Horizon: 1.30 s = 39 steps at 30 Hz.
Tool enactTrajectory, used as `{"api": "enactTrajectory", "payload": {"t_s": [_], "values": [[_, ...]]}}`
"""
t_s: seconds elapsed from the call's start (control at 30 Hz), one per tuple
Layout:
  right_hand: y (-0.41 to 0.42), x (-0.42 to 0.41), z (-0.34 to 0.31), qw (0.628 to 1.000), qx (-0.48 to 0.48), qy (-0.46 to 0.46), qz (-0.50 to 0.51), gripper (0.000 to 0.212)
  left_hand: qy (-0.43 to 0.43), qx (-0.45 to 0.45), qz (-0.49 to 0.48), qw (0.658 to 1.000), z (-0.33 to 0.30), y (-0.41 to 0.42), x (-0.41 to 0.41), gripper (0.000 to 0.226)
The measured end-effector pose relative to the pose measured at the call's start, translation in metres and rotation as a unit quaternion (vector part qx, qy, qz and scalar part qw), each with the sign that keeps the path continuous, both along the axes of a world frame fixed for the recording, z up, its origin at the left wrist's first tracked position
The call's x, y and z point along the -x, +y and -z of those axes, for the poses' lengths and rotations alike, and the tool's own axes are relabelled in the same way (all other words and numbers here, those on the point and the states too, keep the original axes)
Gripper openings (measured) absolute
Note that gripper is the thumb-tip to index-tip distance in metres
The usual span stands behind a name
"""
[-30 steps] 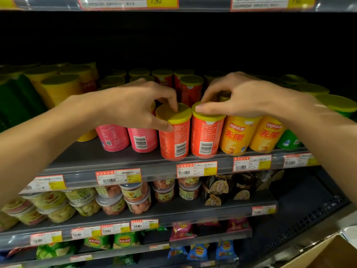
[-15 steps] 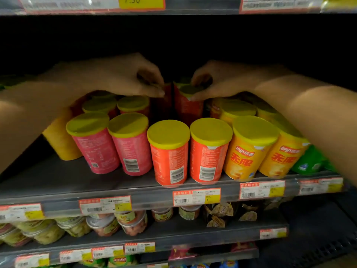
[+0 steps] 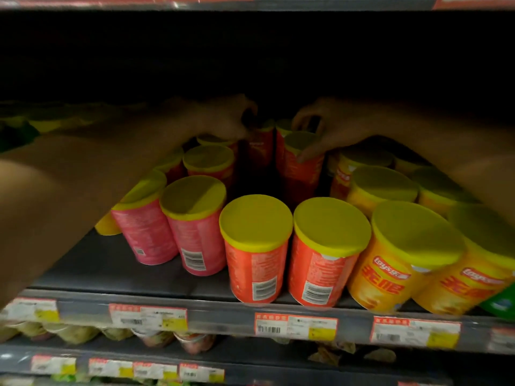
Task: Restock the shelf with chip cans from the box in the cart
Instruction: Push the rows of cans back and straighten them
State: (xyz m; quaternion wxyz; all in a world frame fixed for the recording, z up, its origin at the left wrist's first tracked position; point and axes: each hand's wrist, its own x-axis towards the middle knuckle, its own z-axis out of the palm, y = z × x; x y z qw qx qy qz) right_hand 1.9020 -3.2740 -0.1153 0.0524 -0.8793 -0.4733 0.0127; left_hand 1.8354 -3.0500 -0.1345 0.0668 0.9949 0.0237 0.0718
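Both my arms reach deep into the dark shelf (image 3: pixel 117 274). My left hand (image 3: pixel 223 118) curls its fingers over the top of a red chip can (image 3: pixel 260 147) at the back. My right hand (image 3: pixel 326 129) grips another red can (image 3: pixel 302 168) by its yellow lid and side. In front stand two red cans (image 3: pixel 256 252), pink cans (image 3: pixel 192 227) to the left and yellow cans (image 3: pixel 404 257) to the right, all with yellow lids. The back of the shelf is too dark to make out.
Price tags (image 3: pixel 295 325) line the shelf's front rail. A green can (image 3: pixel 501 302) shows at the far right edge. Lower shelves hold small snack cups (image 3: pixel 195 342) and bags. Bare shelf floor lies at the front left.
Both hands left the front red cans and reached further back to rear cans. My head moved closer and higher, so the front row looks larger.
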Motion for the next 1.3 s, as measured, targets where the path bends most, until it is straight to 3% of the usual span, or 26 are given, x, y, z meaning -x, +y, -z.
{"api": "enactTrajectory", "payload": {"t_s": [0.27, 0.47, 0.83, 1.13, 1.3], "values": [[-0.004, -0.005, 0.007, 1.0, -0.022, 0.001, -0.001, 0.051, -0.01, 0.007, 0.002, 1.0, 0.011, -0.004, -0.024, 0.025], [-0.005, -0.004, 0.009, 1.0, -0.023, -0.011, 0.003, 0.048, 0.021, 0.006, -0.006, 1.0, 0.004, -0.011, -0.026, 0.029], [-0.015, 0.009, 0.004, 0.999, -0.007, -0.018, -0.038, 0.048, 0.034, -0.006, 0.06, 0.998, -0.009, -0.035, 0.023, 0.033], [-0.028, 0.031, -0.005, 0.998, 0.009, -0.01, -0.067, 0.07, 0.029, 0.016, 0.096, 0.995, -0.013, -0.046, 0.056, 0.038], [-0.035, 0.041, -0.011, 0.995, 0.005, 0.039, -0.087, 0.059, 0.059, 0.053, 0.117, 0.99, -0.017, -0.048, 0.07, 0.045]]}}
